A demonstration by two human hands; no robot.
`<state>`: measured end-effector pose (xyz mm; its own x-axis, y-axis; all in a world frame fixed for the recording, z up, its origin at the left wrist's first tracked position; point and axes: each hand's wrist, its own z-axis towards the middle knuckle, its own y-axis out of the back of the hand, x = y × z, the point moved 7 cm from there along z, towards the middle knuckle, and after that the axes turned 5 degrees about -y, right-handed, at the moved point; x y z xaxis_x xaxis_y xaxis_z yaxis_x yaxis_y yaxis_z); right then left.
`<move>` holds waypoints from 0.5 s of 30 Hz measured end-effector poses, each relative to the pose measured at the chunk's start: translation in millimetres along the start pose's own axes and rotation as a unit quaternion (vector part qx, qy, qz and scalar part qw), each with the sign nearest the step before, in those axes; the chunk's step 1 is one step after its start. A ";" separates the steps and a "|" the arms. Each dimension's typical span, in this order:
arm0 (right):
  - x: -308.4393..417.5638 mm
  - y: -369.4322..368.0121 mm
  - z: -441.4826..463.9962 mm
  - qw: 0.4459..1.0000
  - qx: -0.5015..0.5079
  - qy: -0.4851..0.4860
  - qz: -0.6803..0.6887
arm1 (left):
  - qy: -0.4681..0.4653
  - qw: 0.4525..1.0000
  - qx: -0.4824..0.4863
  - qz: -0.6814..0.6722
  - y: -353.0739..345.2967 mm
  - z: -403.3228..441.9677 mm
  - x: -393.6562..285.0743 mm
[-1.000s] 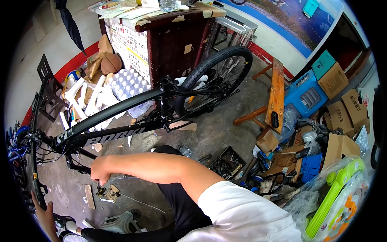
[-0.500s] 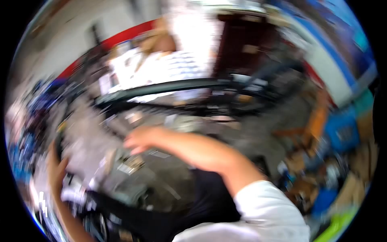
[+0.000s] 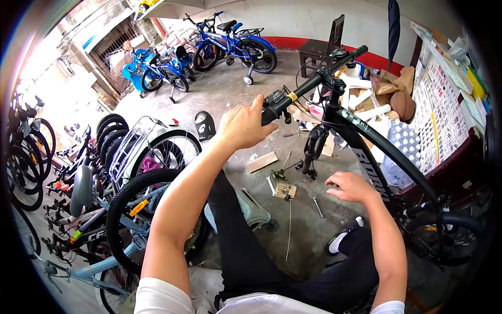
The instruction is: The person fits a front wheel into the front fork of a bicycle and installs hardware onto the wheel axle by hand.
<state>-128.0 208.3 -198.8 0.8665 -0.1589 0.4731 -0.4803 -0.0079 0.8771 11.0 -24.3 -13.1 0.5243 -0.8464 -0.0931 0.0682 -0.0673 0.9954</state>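
Observation:
A black bicycle [image 3: 368, 167] stands at the right, its handlebar [image 3: 314, 81] pointing up and away. Its front fork [image 3: 312, 149] ends bare just above the floor, with no wheel in it. My left hand [image 3: 241, 124] is at the near end of the handlebar, thumb and forefinger spread either side of the grip [image 3: 270, 114]; whether it touches is unclear. Beside the bicycle frame, my right hand [image 3: 353, 187] hovers over the floor, fingers loosely bent and apart, nothing in them. Below lie a wrench [image 3: 271, 186], a small piece of cardboard [image 3: 285, 191] and a long thin rod [image 3: 289, 230].
Several parked bicycles crowd the left, the nearest showing a black tire [image 3: 116, 209]. Blue children's bicycles [image 3: 230, 42] stand at the back. At the right are a basketball [image 3: 402, 105], bubble wrap [image 3: 401, 146] and a covered counter [image 3: 442, 120]. A grey-green stand [image 3: 251, 209] sits by my leg.
The view has swung right to left and become sharp. My left hand has come up to the handlebar end; my right hand has drawn back beside the bicycle frame.

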 end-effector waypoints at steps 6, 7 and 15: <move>-5.5 -5.3 -1.6 1.000 0.008 -0.006 0.000 | -0.098 0.988 -0.121 -0.020 -8.6 3.9 3.9; -5.7 -5.7 -1.9 1.000 0.009 -0.007 0.002 | -0.075 0.993 -0.080 -0.039 -10.2 4.7 4.8; -10.3 -5.7 -5.7 1.000 0.014 -0.012 0.012 | 0.007 0.999 0.039 -0.029 -6.9 0.6 -0.4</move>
<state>-133.4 215.6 -208.2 0.8514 -0.1829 0.4917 -0.5048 -0.0306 0.8627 9.8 -23.8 -19.9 0.5339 -0.8319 -0.1513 0.0331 -0.1582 0.9868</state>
